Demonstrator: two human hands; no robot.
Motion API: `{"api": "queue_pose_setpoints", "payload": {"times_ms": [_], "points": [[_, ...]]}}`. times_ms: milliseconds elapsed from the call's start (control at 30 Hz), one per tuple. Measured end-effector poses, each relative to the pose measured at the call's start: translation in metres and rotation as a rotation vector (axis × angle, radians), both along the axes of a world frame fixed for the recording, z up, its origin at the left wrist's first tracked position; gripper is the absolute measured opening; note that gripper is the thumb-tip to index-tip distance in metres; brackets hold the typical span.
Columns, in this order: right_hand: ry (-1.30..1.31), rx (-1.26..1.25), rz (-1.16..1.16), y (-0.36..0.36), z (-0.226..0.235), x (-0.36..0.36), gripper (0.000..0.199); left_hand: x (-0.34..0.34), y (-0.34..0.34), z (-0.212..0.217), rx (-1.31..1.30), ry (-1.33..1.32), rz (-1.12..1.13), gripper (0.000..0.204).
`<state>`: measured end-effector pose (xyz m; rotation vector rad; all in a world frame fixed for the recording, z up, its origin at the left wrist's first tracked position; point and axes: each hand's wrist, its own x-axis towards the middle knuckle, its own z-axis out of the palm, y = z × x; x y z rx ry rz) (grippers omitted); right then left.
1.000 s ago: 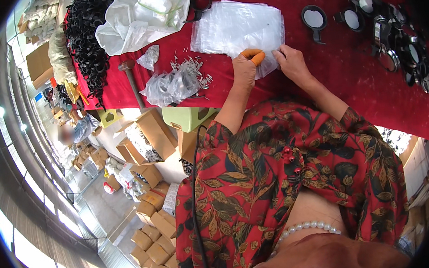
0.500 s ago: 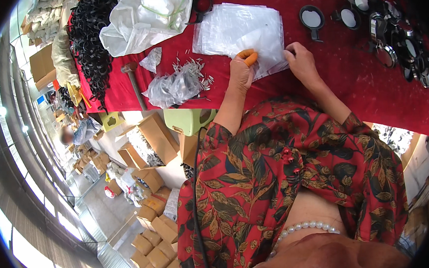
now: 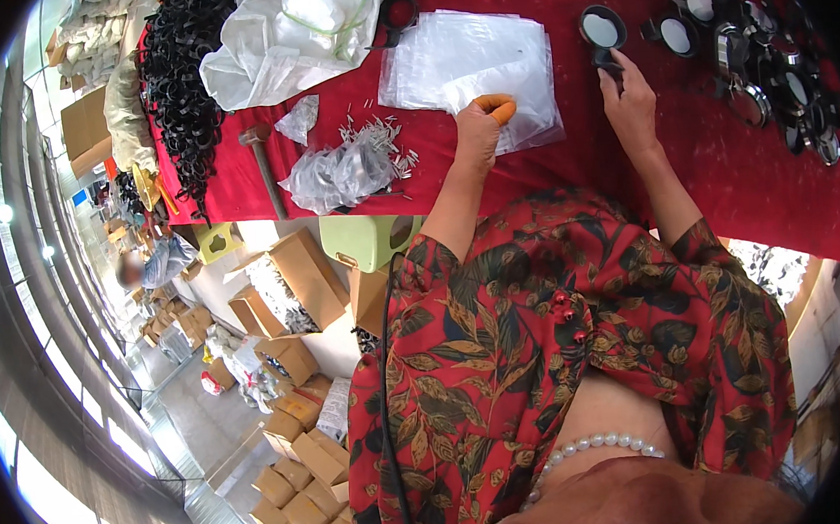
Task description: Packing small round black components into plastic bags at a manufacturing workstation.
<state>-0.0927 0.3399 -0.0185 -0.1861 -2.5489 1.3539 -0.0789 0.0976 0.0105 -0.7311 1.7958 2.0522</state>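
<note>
My left hand (image 3: 482,129), with an orange finger cot on one finger, rests on the near edge of a stack of clear plastic bags (image 3: 469,59) on the red tablecloth (image 3: 569,159). My right hand (image 3: 629,101) reaches out to a small round black-framed mirror (image 3: 602,31) and its fingertips touch the mirror's near rim. Whether the fingers grip the mirror I cannot tell. More round black mirrors (image 3: 762,63) lie in a heap at the right.
A bag of small metal pins (image 3: 347,167) and a hammer (image 3: 263,166) lie left of my left hand. A big white plastic bag (image 3: 292,32) and a pile of black rings (image 3: 178,79) sit further back. Cardboard boxes (image 3: 291,290) stand on the floor below.
My right hand moved away from the plastic bags, up and to the right, onto the round mirror. My left hand stayed on the bags.
</note>
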Motion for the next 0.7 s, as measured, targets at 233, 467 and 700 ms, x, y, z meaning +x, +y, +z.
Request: {"api": "queue_pose_setpoints", "payload": {"times_ms": [233, 467, 700], "points": [[0.004, 0.261, -0.068, -0.016, 0.035, -0.011, 0.042, -0.005, 0.004, 0.002, -0.142, 0.041, -0.058, 0.015], [0.058, -0.065, 0.04, -0.007, 0.028, 0.008, 0.038, -0.004, -0.005, 0.001, -0.113, 0.001, -0.036, 0.016], [-0.098, -0.099, 0.447, -0.019, 0.056, 0.056, 0.041, -0.008, -0.005, -0.001, -0.019, 0.041, -0.073, 0.015]]}}
